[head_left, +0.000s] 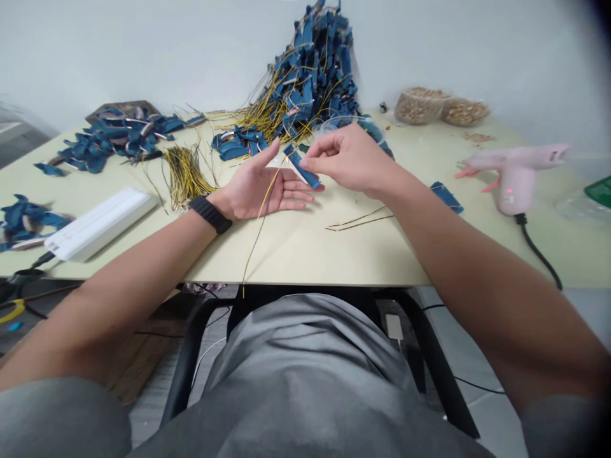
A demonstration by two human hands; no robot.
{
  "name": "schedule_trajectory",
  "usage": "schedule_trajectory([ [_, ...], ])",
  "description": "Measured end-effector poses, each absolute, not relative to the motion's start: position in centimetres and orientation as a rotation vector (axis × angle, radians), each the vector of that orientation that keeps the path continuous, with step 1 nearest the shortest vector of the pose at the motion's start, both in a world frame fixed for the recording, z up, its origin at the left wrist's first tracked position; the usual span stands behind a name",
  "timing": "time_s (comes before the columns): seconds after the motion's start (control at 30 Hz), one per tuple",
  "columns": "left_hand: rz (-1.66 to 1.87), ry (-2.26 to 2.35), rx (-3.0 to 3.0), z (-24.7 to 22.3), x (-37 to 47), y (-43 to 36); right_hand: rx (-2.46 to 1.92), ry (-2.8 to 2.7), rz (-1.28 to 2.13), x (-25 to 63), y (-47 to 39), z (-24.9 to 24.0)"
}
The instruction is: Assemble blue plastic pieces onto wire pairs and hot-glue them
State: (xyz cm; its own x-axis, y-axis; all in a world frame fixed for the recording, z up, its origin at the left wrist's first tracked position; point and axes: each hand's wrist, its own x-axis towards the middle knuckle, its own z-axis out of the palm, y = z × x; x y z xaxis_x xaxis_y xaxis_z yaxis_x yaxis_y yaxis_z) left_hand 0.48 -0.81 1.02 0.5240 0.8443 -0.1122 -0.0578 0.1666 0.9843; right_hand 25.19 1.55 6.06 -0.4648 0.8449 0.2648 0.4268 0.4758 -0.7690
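The right hand (351, 159) pinched a blue strip (301, 166) with a yellow wire (261, 213) just above the open left hand (260, 187), which lay palm up on the table (334, 254).

Blue strip (301, 168) on yellow wire (260, 216), tilted, mid-table.

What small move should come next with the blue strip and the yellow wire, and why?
Probably press the blue strip, pinched in the right hand, down around the top of the yellow wire. The wire lies across the open left palm and trails off the table edge; strip and wire already meet at the left fingertips.
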Motion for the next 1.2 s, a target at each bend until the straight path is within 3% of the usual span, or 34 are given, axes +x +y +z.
schedule_trajectory([
  [0.33,1.277,1.216,1.518,2.8,-3.8,1.8,-1.359,-1.998,0.527,25.4,2.4,6.2],
  [0.57,1.466,1.425,1.651,6.7,-5.6,1.0,-1.505,-2.080,0.376,25.1,2.1,5.8],
  [0.7,1.162,1.626,2.077,7.0,-2.9,-1.0,-1.499,-2.141,0.331,24.9,1.8,5.2],
  [0.9,0.673,1.716,2.423,2.9,2.9,-3.1,-1.561,-2.200,0.353,24.6,0.7,4.9],
  [1.2,0.537,1.852,2.452,2.0,6.1,-3.9,-1.668,-2.245,0.369,23.9,-0.2,5.2],
])
